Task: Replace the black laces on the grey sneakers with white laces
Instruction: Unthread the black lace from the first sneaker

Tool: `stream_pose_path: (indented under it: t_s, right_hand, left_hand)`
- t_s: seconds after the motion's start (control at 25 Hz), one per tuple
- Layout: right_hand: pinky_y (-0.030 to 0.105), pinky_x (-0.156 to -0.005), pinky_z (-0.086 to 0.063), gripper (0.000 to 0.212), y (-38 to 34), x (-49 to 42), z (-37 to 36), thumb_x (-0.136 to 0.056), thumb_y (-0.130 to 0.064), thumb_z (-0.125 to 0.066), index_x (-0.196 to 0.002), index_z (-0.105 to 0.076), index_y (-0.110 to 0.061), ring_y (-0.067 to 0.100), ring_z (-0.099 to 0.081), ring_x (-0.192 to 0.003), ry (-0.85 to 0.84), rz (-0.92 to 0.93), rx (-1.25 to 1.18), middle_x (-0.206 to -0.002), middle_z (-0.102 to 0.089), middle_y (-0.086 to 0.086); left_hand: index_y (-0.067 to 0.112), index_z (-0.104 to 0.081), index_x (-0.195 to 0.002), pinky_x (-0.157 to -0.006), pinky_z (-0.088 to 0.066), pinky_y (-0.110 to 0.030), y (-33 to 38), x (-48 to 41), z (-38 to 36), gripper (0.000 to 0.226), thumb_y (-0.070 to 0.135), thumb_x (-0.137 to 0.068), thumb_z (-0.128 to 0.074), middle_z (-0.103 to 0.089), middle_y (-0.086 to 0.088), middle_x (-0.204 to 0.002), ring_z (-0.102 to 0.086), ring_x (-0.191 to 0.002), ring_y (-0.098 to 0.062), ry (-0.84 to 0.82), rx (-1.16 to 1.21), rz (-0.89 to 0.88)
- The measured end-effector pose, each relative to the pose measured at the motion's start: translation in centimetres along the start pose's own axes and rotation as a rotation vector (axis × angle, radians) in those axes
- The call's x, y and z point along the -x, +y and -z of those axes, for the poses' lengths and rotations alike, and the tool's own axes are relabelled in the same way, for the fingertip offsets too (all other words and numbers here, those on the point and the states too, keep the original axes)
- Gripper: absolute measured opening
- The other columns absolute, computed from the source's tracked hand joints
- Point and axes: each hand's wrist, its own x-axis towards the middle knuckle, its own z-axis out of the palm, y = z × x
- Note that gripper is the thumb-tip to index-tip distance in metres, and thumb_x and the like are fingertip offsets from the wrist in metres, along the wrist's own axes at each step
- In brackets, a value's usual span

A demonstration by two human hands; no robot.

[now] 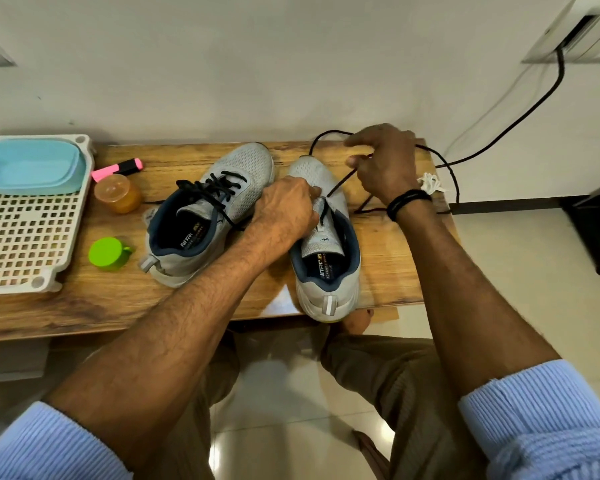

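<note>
Here, black lace (340,183) from sneaker (326,296) up to right hand (385,164).

A home room: wooden bench (118,299) against a plain wall (222,64), glossy floor tiles (291,427).

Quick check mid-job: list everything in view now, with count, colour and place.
laced sneaker: 1, grey, black-laced, table centre
part-unlaced sneaker: 1, grey, right of it
black lace: 1, black, trailing from that sneaker rightward
white laces: 1 bundle, white, table's right end
tray: 1, white, table's left end
container: 1, blue, on tray
highlighter: 1, pink, beside tray
jar: 1, orange, beside highlighter
cap: 1, green, left of laced sneaker
cable: 1, black, from wall socket
table: 1, brown wood
left hand: 1, holds part-unlaced sneaker
right hand: 1, black wristband, pinches black lace
</note>
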Motion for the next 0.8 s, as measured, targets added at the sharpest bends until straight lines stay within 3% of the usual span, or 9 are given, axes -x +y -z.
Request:
stream_pose_path:
  t_s: [0.08,0.16,0.28,0.4,0.52,0.64,0.72,0.8]
  right_hand:
    - [0.015,-0.083,-0.042,0.024,-1.0,0.3,0.6,-0.080,-0.016,-0.079,-0.104,-0.076,-0.016,0.008,-0.062,-0.097,-0.334,0.044,-0.125,-0.110,-0.073,0.000]
    - [0.006,-0.067,-0.038,0.019,-1.0,0.8,0.0,-0.077,-0.018,-0.082,-0.096,-0.078,-0.018,0.004,-0.061,-0.086,-0.488,0.024,-0.062,-0.098,-0.075,-0.001]
    - [0.016,-0.073,-0.042,0.010,-0.6,0.7,-1.0,-0.080,-0.015,-0.078,-0.090,-0.079,-0.017,0.009,-0.066,-0.086,-0.314,-0.047,-0.045,-0.091,-0.076,0.001]
    - [0.018,-0.073,-0.040,0.023,-0.7,0.6,-0.9,-0.080,0.001,-0.061,-0.086,-0.078,-0.014,0.018,-0.069,-0.088,0.078,-0.217,-0.040,-0.087,-0.076,0.005]
    - [0.031,-0.090,-0.045,0.029,-1.1,1.2,-1.7,-0.076,0.006,-0.052,-0.083,-0.076,-0.009,0.028,-0.068,-0.090,0.232,-0.137,0.018,-0.088,-0.075,0.009]
    - [0.033,-0.096,-0.046,0.023,-1.3,0.6,-1.3,-0.083,-0.002,-0.064,-0.101,-0.076,-0.010,0.025,-0.066,-0.102,0.068,-0.059,-0.062,-0.107,-0.073,0.009]
    - [0.024,-0.097,-0.045,0.027,-1.1,0.4,-0.8,-0.085,-0.008,-0.071,-0.111,-0.074,-0.013,0.015,-0.065,-0.106,-0.135,-0.033,-0.128,-0.116,-0.071,0.003]
    - [0.015,-0.089,-0.042,0.027,-0.8,0.7,-1.0,-0.084,-0.011,-0.074,-0.111,-0.074,-0.015,0.006,-0.063,-0.099,-0.308,0.014,-0.110,-0.112,-0.072,0.000]
  left_hand:
    - [0.034,-0.056,-0.140,-0.094,-0.051,-0.038,-0.2,-0.1,-0.1,0.049,0.018,-0.093,-0.060,-0.058,-0.011,-0.130,-0.061,-0.111,-0.027,0.005,0.009,0.010]
    - [0.034,-0.056,-0.140,-0.093,-0.051,-0.038,-0.3,-0.3,-0.1,0.049,0.019,-0.093,-0.061,-0.058,-0.010,-0.131,-0.060,-0.112,-0.027,0.008,0.020,0.012]
    - [0.033,-0.053,-0.142,-0.091,-0.050,-0.038,-0.2,-0.3,0.1,0.050,0.019,-0.095,-0.059,-0.057,-0.012,-0.130,-0.060,-0.112,-0.029,0.019,-0.036,-0.003]
    - [0.034,-0.050,-0.145,-0.089,-0.052,-0.041,-0.1,-0.4,0.5,0.057,0.010,-0.094,-0.056,-0.058,-0.013,-0.126,-0.060,-0.108,-0.031,0.022,-0.027,-0.007]
    - [0.034,-0.049,-0.145,-0.089,-0.051,-0.041,0.3,-0.6,0.6,0.057,0.010,-0.094,-0.055,-0.056,-0.015,-0.127,-0.059,-0.110,-0.032,0.035,-0.068,-0.031]
    - [0.034,-0.052,-0.143,-0.087,-0.051,-0.039,-0.1,-0.8,0.3,0.054,0.013,-0.094,-0.058,-0.057,-0.013,-0.129,-0.060,-0.109,-0.030,0.050,-0.049,0.010]
    - [0.034,-0.054,-0.142,-0.088,-0.052,-0.038,-0.6,-1.1,0.4,0.053,0.014,-0.093,-0.059,-0.058,-0.013,-0.129,-0.061,-0.108,-0.029,0.057,-0.038,0.017]
    - [0.034,-0.054,-0.141,-0.089,-0.051,-0.037,-0.8,-1.2,0.4,0.052,0.015,-0.093,-0.060,-0.058,-0.011,-0.131,-0.061,-0.110,-0.029,0.052,-0.042,0.020]
